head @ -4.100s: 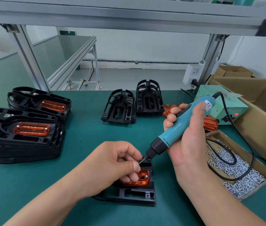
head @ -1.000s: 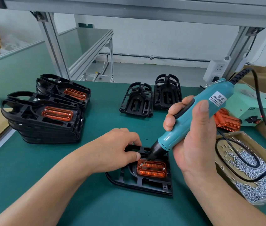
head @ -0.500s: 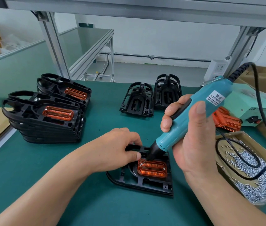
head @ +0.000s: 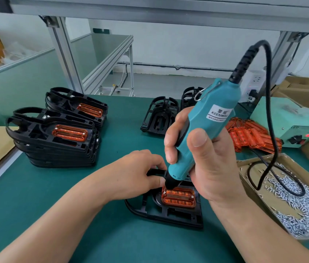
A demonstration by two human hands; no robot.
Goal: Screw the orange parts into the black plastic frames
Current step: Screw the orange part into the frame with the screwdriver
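Note:
A black plastic frame (head: 168,215) lies on the green mat in front of me with an orange part (head: 178,198) seated in it. My right hand (head: 203,160) grips a teal electric screwdriver (head: 201,133), nearly upright, its black nose down on the orange part's far left corner. My left hand (head: 134,175) grips the frame's far left edge, thumb beside the screwdriver's nose. The bit and screw are hidden.
Stacks of frames fitted with orange parts (head: 55,141) stand at left. Two bare frames (head: 159,118) lean at the back. Loose orange parts (head: 252,137) lie by the teal power box (head: 286,124). A cardboard tray of screws (head: 301,202) sits at right under the cable loop.
The screwdriver has tipped more upright and come down onto the orange part's far left corner. My left hand has stayed on the frame.

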